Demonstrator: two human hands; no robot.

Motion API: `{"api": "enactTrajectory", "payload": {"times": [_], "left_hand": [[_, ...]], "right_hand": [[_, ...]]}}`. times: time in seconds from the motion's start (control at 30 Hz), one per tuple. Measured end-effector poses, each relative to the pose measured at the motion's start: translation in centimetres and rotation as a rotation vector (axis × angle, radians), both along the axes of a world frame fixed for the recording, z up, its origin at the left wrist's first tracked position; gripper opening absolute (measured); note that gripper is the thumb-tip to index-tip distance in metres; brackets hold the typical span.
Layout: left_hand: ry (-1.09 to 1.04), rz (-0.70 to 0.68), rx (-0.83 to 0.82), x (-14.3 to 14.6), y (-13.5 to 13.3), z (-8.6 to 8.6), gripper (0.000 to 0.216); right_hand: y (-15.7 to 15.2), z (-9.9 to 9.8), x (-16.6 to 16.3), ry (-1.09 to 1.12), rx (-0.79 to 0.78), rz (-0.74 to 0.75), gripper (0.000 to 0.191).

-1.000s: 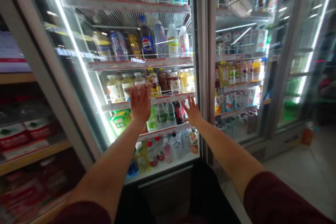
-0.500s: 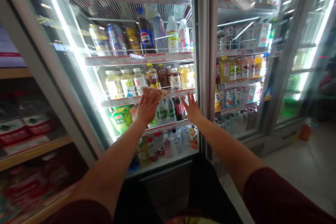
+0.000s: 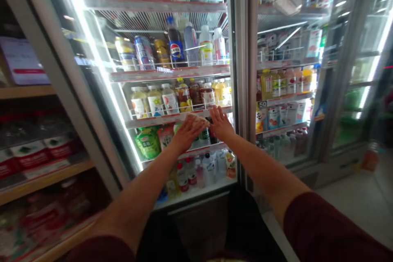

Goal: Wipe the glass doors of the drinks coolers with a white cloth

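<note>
My left hand [image 3: 184, 132] lies flat against the glass door [image 3: 104, 102] of a lit drinks fridge, its fingers pressing a pale cloth [image 3: 198, 118] to the pane. Close beside it, my right hand [image 3: 220, 124] rests on the same glass with fingers spread, holding nothing, near the door's right frame [image 3: 241, 69]. Both hands are level with the shelf of green and dark bottles. Behind the glass stand rows of drinks, among them a Pepsi bottle [image 3: 175, 47] on an upper shelf.
A second fridge [image 3: 285, 77] full of bottles and cartons stands to the right, with more glass doors beyond it. Wooden shelves [image 3: 39, 174] with packaged goods run along the left. Pale tiled floor [image 3: 353, 204] lies at the lower right.
My left hand has slid down and to the right across the glass with the cloth, ending close to the right hand. The right hand has barely shifted.
</note>
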State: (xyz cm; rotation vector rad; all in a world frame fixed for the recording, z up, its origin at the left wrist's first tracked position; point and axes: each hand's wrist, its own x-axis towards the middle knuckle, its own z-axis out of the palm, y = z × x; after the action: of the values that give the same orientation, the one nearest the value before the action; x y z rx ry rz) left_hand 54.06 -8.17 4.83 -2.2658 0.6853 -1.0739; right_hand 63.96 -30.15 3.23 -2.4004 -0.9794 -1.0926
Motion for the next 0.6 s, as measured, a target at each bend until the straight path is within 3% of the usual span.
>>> {"api": "enactTrajectory", "payload": {"times": [0.07,0.1,0.2,0.3,0.37,0.47,0.53,0.6], "left_hand": [[0.095,-0.024,0.105,-0.5,0.9,0.1,0.073],[0.071,-0.014,0.083,-0.7,1.6,0.5,0.071],[-0.16,0.072,-0.182,-1.1,3.5,2.0,0.062],[-0.315,0.132,-0.376,-1.0,4.1,1.5,0.057],[-0.269,0.114,-0.324,-1.1,3.8,0.2,0.061],[0.001,-0.006,-0.009,-1.7,3.4,-0.8,0.074],[0.087,-0.059,0.09,-2.3,3.8,0.1,0.079],[-0.016,-0.045,-0.038,-2.7,4.4,1.7,0.076]], "right_hand": [[-0.3,-0.1,0.0,0.004,-0.006,0.015,0.07],[-0.5,0.0,0.0,0.002,-0.009,0.024,0.069],[-1.0,0.1,0.0,-0.002,0.003,0.057,0.071],[-1.2,0.3,0.1,0.026,0.042,0.093,0.083],[-1.3,0.4,0.3,0.06,0.061,0.129,0.088],[-1.5,0.5,0.9,0.092,0.074,0.191,0.092],[-1.7,0.4,1.2,0.09,0.081,0.224,0.096],[-1.8,0.3,1.4,0.079,0.09,0.235,0.098]]}}
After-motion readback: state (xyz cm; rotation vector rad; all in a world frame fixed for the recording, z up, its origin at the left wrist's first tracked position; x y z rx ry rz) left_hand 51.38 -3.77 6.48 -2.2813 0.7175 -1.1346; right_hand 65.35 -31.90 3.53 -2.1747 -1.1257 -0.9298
